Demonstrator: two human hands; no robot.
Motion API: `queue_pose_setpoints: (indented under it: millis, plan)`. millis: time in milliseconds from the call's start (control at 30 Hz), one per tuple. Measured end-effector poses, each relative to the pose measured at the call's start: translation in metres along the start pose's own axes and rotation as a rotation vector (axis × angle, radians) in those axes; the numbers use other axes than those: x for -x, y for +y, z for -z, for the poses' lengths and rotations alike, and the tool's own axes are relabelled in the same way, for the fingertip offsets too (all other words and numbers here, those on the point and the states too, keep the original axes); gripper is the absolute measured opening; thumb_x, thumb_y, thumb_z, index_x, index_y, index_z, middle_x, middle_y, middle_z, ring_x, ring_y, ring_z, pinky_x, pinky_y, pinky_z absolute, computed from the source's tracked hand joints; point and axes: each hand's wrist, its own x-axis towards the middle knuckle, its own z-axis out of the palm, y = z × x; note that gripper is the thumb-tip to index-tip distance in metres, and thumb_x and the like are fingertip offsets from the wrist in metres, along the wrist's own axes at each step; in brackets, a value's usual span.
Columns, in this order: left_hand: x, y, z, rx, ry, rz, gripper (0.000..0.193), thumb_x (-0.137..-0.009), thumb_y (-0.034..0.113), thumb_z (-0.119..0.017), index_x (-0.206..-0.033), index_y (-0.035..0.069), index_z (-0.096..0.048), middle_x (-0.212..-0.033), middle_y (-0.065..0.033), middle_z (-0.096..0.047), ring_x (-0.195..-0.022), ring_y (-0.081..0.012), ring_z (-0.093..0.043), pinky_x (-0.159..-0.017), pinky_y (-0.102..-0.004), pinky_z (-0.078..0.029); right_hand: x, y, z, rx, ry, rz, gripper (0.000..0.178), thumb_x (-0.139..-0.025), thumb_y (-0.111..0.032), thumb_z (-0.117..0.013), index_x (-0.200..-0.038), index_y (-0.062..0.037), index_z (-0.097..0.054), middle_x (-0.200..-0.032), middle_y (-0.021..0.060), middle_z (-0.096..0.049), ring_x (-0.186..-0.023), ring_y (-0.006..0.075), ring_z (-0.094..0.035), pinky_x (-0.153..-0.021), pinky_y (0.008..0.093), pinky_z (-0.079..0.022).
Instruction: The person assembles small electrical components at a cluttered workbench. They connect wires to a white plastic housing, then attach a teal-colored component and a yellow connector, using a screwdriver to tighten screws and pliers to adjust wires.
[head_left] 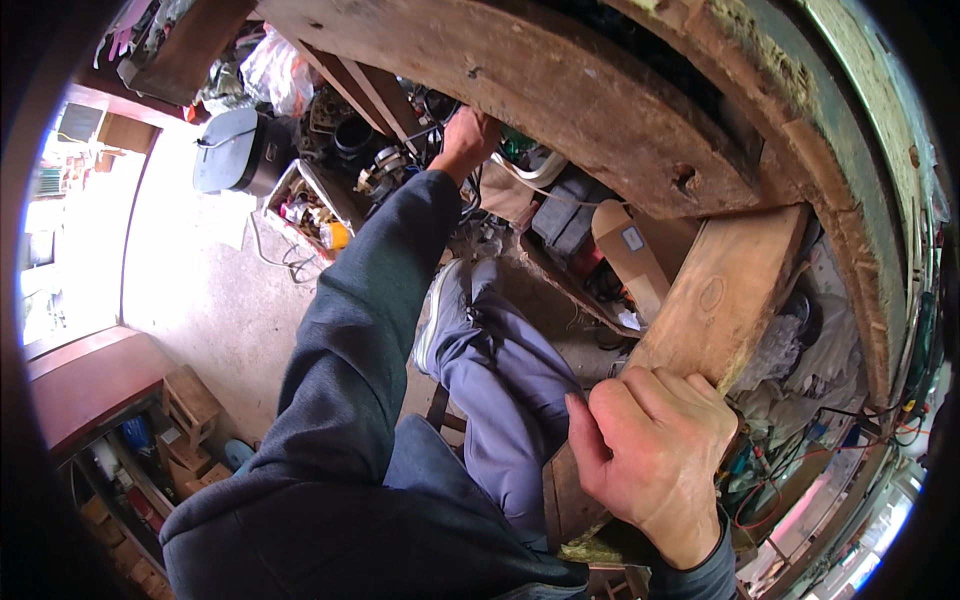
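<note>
My left arm stretches forward, and my left hand (466, 142) is under the lower edge of a thick, worn wooden board (590, 90). Its fingers are hidden behind that edge, close to dark cables and a cluttered pile, so what they touch does not show. My right hand (662, 455) is closed, its fingers curled over the edge of a slanting wooden beam (720, 290). This beam meets the thick board at its upper end.
Below the board lie a long cardboard piece (630, 250), a dark grey case (570, 210) and a white box of small parts (300, 205). A black bin (240, 150) stands farther left. Wooden blocks (190, 410) sit at lower left, tangled wires (770, 480) at right.
</note>
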Motion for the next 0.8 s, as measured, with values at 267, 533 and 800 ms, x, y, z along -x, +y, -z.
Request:
queue_pose_setpoints:
  millis: [267, 533, 800]
  plan:
    - [-0.001, 0.001, -0.012, -0.113, 0.113, -0.119, 0.030, -0.095, 0.022, -0.055, -0.113, 0.006, -0.073, -0.107, -0.0256, -0.074, -0.100, -0.0479, -0.071, -0.083, -0.0554, -0.058, 0.001, 0.004, -0.003, 0.034, 0.024, 0.039, 0.024, -0.075, -0.011, -0.075, -0.070, -0.0169, -0.052, -0.069, -0.0006, -0.046, -0.061, 0.0178, -0.054, -0.056, 0.0336, -0.036]
    - [0.000, 0.003, -0.019, -0.093, 0.053, -0.032, 0.030, -0.094, 0.021, -0.057, -0.113, 0.007, -0.075, -0.105, -0.0249, -0.075, -0.097, -0.0469, -0.072, -0.080, -0.0542, -0.059, 0.002, 0.005, -0.005, 0.038, 0.029, 0.038, 0.026, -0.075, -0.011, -0.075, -0.070, -0.0167, -0.050, -0.068, -0.0001, -0.044, -0.059, 0.0183, -0.053, -0.056, 0.0337, -0.035]
    - [0.000, 0.005, -0.015, -0.125, 0.057, -0.129, 0.029, -0.097, 0.021, -0.057, -0.114, 0.006, -0.075, -0.106, -0.0238, -0.075, -0.096, -0.0465, -0.073, -0.080, -0.0521, -0.061, 0.001, 0.002, 0.000, -0.010, -0.001, 0.008, 0.029, -0.075, -0.013, -0.083, -0.069, -0.0114, -0.054, -0.068, 0.0055, -0.052, -0.061, 0.0275, -0.057, -0.056, 0.0395, -0.039]
